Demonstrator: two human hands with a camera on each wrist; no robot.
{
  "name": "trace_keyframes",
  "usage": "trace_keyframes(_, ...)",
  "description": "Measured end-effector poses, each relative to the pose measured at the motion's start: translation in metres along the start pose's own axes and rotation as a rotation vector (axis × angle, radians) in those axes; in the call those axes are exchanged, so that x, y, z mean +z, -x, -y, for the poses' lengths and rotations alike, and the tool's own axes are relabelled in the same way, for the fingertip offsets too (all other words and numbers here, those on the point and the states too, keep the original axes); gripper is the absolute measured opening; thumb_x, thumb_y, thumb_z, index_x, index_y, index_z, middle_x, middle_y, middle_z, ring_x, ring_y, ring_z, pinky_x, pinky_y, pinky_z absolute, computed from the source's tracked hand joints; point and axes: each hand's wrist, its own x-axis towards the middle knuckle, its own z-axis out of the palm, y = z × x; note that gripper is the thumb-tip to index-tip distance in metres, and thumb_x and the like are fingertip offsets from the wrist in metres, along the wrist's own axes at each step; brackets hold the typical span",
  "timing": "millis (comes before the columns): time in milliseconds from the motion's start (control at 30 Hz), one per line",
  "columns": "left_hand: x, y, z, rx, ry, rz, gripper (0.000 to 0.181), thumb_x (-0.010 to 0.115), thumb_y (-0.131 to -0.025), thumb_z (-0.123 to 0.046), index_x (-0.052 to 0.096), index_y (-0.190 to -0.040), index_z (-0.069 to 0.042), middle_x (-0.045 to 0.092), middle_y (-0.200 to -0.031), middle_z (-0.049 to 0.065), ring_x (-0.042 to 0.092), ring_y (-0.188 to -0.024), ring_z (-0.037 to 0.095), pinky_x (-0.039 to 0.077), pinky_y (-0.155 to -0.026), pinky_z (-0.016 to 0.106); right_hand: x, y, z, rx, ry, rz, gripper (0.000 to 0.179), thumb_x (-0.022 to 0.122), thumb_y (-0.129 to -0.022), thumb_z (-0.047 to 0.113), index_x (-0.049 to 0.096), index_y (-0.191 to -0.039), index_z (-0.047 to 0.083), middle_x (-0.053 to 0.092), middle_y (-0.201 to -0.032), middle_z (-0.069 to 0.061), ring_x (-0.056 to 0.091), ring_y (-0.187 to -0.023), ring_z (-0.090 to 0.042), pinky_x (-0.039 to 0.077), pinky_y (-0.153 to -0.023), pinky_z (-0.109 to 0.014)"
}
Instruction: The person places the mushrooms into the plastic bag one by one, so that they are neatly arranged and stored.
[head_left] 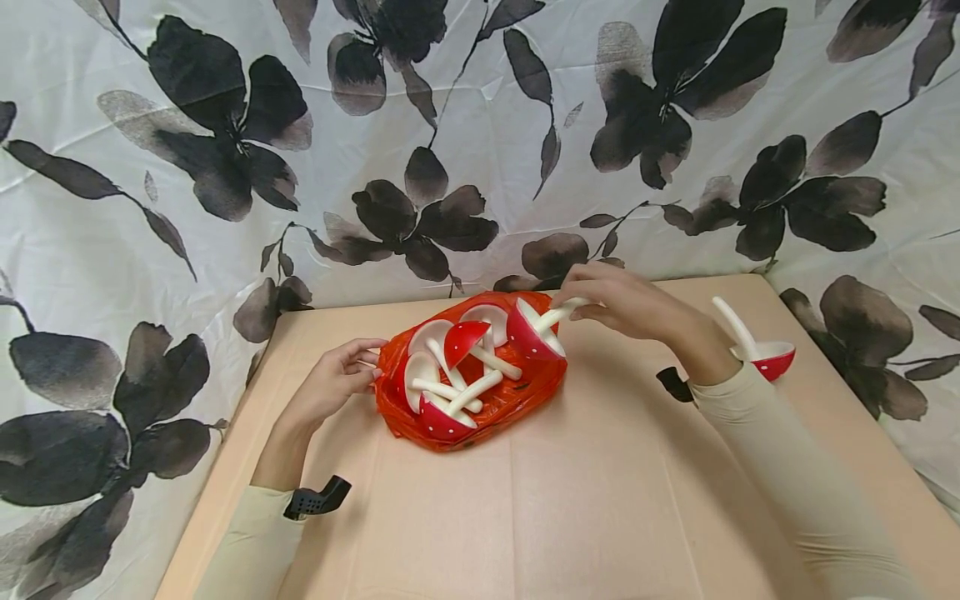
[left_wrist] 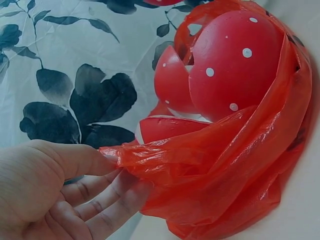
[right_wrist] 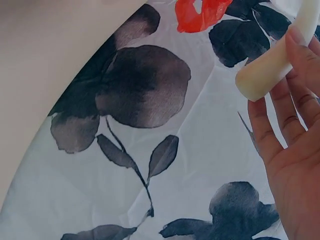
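A red plastic bag (head_left: 525, 408) lies on the table with its mouth open. Several toy mushrooms (head_left: 447, 422) with red, white-dotted caps and pale stems fill it. My left hand (head_left: 337, 385) is at the bag's left side; in the left wrist view its thumb and fingers pinch the bag's gathered edge (left_wrist: 145, 157). Over the bag's right rim, my right hand (head_left: 618, 302) grips one toy mushroom (head_left: 529, 335) by its stem, the cap toward the bag. Only that pale stem (right_wrist: 265, 77) shows between thumb and fingers in the right wrist view.
Beyond my right wrist, another toy mushroom (head_left: 772, 363) sits on the table, stem pointing up, partly hidden by the wrist. The light wooden table (head_left: 450, 525) meets a white cloth (head_left: 525, 167) with dark flowers behind and at both sides.
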Motion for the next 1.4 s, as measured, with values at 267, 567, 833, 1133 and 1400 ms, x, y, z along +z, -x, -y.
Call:
trace_keyframes(267,0.003,-0.003,0.000,0.021,0.027,-0.003,0.047,0.055,-0.096,0.009,0.051,-0.142,0.002,0.058,-0.118,0.033,0.070,-0.091,0.020,0.062,-0.077,0.034,0.003,-0.007,0.003,-0.023,-0.094,-0.047,0.030,0.080,-0.085,0.006,0.074,-0.112,0.019,0.064,-0.106,0.006,0.057,-0.098,-0.013,0.053,-0.082,-0.035)
trace_keyframes(567,0.004,-0.005,0.000,0.024,0.033,-0.007,0.047,0.057,-0.096,0.008,0.051,-0.142,0.002,0.057,-0.118,0.035,0.069,-0.091,0.020,0.062,-0.077,0.033,0.009,-0.016,0.006,-0.009,-0.152,-0.039,0.031,0.077,-0.088,0.006,0.073,-0.116,0.020,0.063,-0.106,0.005,0.056,-0.096,-0.014,0.055,-0.077,-0.038)
trace_keyframes(833,0.006,-0.006,-0.001,0.017,0.027,-0.016,0.046,0.056,-0.096,0.007,0.051,-0.142,0.002,0.057,-0.117,0.034,0.070,-0.091,0.021,0.062,-0.077,0.034,0.016,-0.024,0.012,0.019,-0.156,-0.020,0.029,0.078,-0.089,0.013,0.073,-0.117,0.021,0.063,-0.102,0.007,0.059,-0.091,-0.010,0.058,-0.078,-0.036)
trace_keyframes(1133,0.008,-0.007,-0.002,0.005,0.008,-0.027,0.046,0.057,-0.096,0.007,0.052,-0.142,0.000,0.059,-0.117,0.032,0.070,-0.091,0.020,0.062,-0.077,0.033,0.031,-0.038,0.024,0.062,-0.148,0.022,0.030,0.077,-0.091,0.021,0.070,-0.120,0.025,0.060,-0.103,0.009,0.057,-0.091,-0.013,0.054,-0.074,-0.030)
trace_keyframes(1400,0.009,-0.008,-0.002,-0.004,0.000,-0.026,0.046,0.056,-0.096,0.006,0.053,-0.142,0.001,0.057,-0.118,0.034,0.069,-0.092,0.020,0.062,-0.077,0.032,0.050,-0.053,0.040,0.071,-0.109,0.000,0.028,0.079,-0.089,0.022,0.072,-0.116,0.024,0.064,-0.100,0.008,0.057,-0.081,-0.015,0.052,-0.067,-0.028)
